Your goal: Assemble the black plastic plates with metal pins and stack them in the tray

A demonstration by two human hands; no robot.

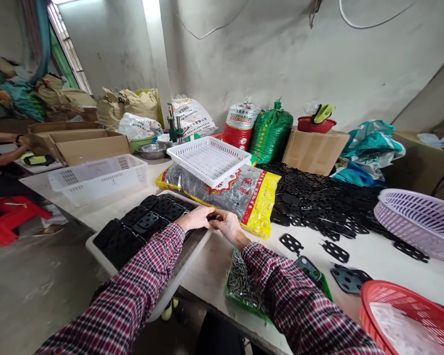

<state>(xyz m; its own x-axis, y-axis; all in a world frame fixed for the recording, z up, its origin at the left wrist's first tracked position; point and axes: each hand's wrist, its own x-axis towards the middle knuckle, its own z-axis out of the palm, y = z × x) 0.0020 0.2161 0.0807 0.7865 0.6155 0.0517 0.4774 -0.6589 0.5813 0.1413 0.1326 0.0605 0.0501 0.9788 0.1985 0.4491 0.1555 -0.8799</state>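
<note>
My left hand (197,218) and my right hand (227,227) meet over the right rim of a white tray (187,266). Their fingers are closed and nearly touching. A small dark bit shows between the fingertips, but its kind is hidden. Stacked black plastic plates with holes (148,222) fill the left part of the tray, beside my left forearm. Below my right wrist stands a green box (249,308) of metal screws or pins (240,281). Loose black plates (291,243) lie on the table right of my right hand.
A yellow-edged bag (261,197) lies beyond my hands, with a white basket (210,160) on it. Heaped black plates (318,197) spread behind right. Purple (422,222) and red (395,305) baskets stand at right. A clear bin (99,180) sits left; a co-worker's arm (5,155) shows beyond.
</note>
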